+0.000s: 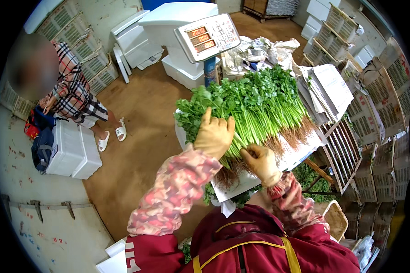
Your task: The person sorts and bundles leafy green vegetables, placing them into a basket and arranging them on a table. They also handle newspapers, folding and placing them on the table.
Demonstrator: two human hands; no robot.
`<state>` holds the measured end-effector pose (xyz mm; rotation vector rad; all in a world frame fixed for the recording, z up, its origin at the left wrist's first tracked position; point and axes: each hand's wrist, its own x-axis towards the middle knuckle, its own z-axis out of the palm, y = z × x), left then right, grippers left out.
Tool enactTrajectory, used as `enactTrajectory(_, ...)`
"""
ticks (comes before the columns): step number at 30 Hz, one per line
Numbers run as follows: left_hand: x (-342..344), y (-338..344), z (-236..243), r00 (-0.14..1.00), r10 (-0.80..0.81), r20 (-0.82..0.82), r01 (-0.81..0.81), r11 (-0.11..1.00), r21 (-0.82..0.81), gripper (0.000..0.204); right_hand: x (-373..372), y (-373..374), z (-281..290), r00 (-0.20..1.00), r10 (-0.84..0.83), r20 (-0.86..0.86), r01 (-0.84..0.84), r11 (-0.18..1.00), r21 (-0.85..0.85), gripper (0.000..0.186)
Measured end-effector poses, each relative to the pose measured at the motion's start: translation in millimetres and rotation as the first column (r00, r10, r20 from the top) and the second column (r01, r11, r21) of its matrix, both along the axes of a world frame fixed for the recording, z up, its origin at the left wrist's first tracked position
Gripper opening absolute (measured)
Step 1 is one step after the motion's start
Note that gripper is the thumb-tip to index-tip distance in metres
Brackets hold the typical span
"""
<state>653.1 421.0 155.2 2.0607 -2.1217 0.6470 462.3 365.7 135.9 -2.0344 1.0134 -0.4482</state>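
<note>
A broad row of leafy coriander (259, 107) lies with its leaves away from me and its brown roots toward me, on white paper over a scale platform (223, 190). My left hand (216, 134), in a yellowish glove, rests on the leaves and upper stems at the row's left end. Its index finger points away and the thumb stands apart. Lower down, my gloved right hand (262, 164) is closed at the stems just above the roots, fingers curled inward. The fingertips are partly hidden, but stems run into the grip.
A scale display (207, 37) rises on a blue post behind the coriander. Stacked newspapers (325, 93) lie at right, beside a metal rack (339, 152). White foam boxes (180, 68) stand beyond; plastic crates line the right wall. A person in a plaid garment (77, 84) is at far left.
</note>
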Motion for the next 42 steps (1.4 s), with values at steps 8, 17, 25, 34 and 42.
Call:
enactTrajectory(8, -15, -18, -31, 0.981, 0.145, -0.128, -0.084, 0.915, 0.394, 0.055, -39, -31, -24, 0.991, -0.004, -0.135, -0.012, 0.992, -0.123, 0.027)
enactTrajectory(17, -111, 26, -50, 0.8, 0.077, -0.595, 0.197, 0.903, 0.381, 0.029, -36, -61, -55, 0.968, 0.083, -0.236, -0.154, 0.942, -0.299, 0.022)
enactTrajectory(25, -130, 4, -87, 0.76, 0.344, -0.552, -0.196, 0.93, 0.31, 0.021, -46, -72, -90, 0.938, 0.292, -0.188, -0.347, 0.823, -0.451, 0.021)
enactTrajectory(34, -160, 17, -69, 0.764, 0.374, -0.526, -0.347, 0.925, 0.154, 0.019, -48, -88, -57, 0.89, 0.445, -0.1, -0.437, 0.767, -0.469, 0.015)
enactTrajectory(42, -141, 10, -66, 0.52, 0.6, -0.608, -0.545, 0.781, 0.305, 0.034, -25, -69, -86, 0.831, 0.51, -0.222, -0.53, 0.605, -0.595, 0.015)
